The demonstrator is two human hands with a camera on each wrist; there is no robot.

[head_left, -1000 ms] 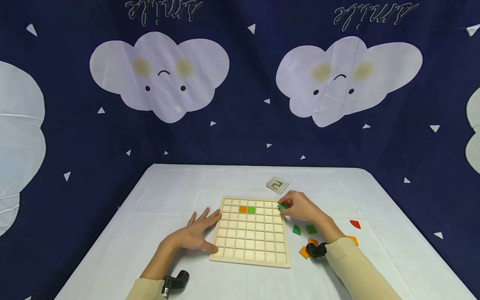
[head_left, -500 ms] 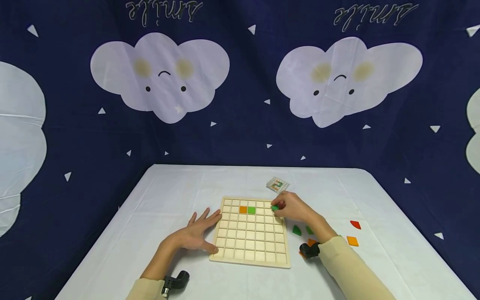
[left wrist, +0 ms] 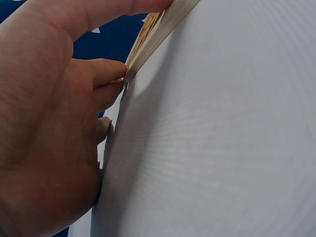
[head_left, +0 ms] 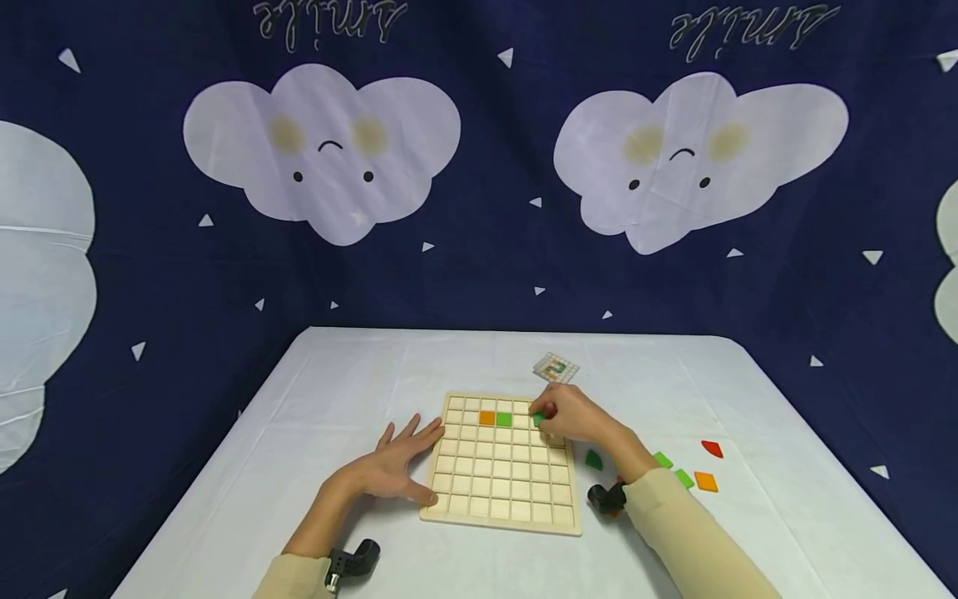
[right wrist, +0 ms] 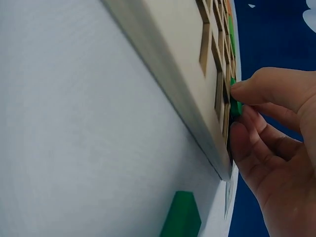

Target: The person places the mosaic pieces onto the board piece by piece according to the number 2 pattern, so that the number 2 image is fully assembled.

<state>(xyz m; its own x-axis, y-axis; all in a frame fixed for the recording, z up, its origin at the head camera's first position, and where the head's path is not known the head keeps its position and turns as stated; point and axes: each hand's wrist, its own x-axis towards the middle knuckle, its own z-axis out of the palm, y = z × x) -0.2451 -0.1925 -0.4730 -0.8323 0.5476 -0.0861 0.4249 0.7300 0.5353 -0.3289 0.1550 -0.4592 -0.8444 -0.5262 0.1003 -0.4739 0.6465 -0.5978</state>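
A square wooden grid board [head_left: 500, 471] lies on the white table. An orange square tile [head_left: 487, 418] and a light green square tile [head_left: 504, 420] sit side by side in its second row from the far edge. My right hand [head_left: 572, 414] pinches a dark green tile [right wrist: 236, 101] at the board, in that same row towards the right; its full outline is hidden by the fingers. With fingers spread and straight, my left hand [head_left: 389, 470] touches the board's left edge; the left wrist view shows the palm [left wrist: 44, 128] beside that edge.
Right of the board lie a dark green quarter-round tile [head_left: 594, 460], light green tiles [head_left: 663, 459], an orange square [head_left: 706, 482] and a red piece [head_left: 712, 449]. Partly behind the right wrist is another orange piece. A small patterned card [head_left: 555, 367] lies beyond the board.
My right hand has moved left from the board's right edge, carrying the dark green tile over the grid. The left hand has stayed against the board.
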